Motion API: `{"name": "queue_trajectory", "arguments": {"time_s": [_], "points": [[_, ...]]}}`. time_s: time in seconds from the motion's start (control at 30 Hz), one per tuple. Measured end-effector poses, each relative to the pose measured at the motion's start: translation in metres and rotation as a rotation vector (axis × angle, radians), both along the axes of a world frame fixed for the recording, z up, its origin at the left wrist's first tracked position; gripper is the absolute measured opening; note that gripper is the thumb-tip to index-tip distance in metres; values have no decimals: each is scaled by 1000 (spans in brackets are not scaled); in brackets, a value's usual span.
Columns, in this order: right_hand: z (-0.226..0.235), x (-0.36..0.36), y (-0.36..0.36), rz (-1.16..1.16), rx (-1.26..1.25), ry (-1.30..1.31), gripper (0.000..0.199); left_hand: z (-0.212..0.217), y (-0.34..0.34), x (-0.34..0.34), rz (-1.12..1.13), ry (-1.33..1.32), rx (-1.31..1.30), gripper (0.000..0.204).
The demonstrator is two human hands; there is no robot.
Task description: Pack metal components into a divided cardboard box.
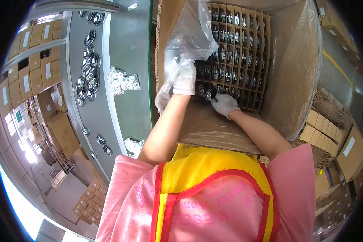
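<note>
My left hand (184, 78), in a white knit glove, is closed on the bunched clear plastic liner (191, 40) at the left side of a large cardboard box (288, 60). My right hand (225, 105), gloved too, is inside the box at its near side, with the fingers closed at a small shiny chrome part (208, 94). Its fingertips are partly hidden. Beyond it, a cardboard divider grid (241, 28) holds rows of round chrome parts standing on edge. Some cells at the left lie in shadow under the liner.
Left of the box runs a grey conveyor belt (103, 80) carrying a cluster of chrome parts (88, 76) and several loose ones. Clear bags of small parts (124, 80) lie on the green surface beside it. Stacked cartons (322, 127) stand at the right.
</note>
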State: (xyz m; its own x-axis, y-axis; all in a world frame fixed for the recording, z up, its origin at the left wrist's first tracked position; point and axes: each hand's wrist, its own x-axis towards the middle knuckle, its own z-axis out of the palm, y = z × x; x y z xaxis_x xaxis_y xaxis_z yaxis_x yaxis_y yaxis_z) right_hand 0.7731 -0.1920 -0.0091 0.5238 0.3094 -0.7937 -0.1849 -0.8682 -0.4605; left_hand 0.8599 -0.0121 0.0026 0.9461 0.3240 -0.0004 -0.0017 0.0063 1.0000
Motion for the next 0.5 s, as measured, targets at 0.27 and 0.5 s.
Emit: {"name": "queue_trajectory", "arguments": {"time_s": [0.27, 0.5], "points": [[-6, 21, 15, -93, -25, 13, 61, 118, -38, 6, 228, -225, 396, 28], [-12, 1, 5, -81, 30, -121, 38, 140, 10, 22, -23, -96, 721, 40]]}}
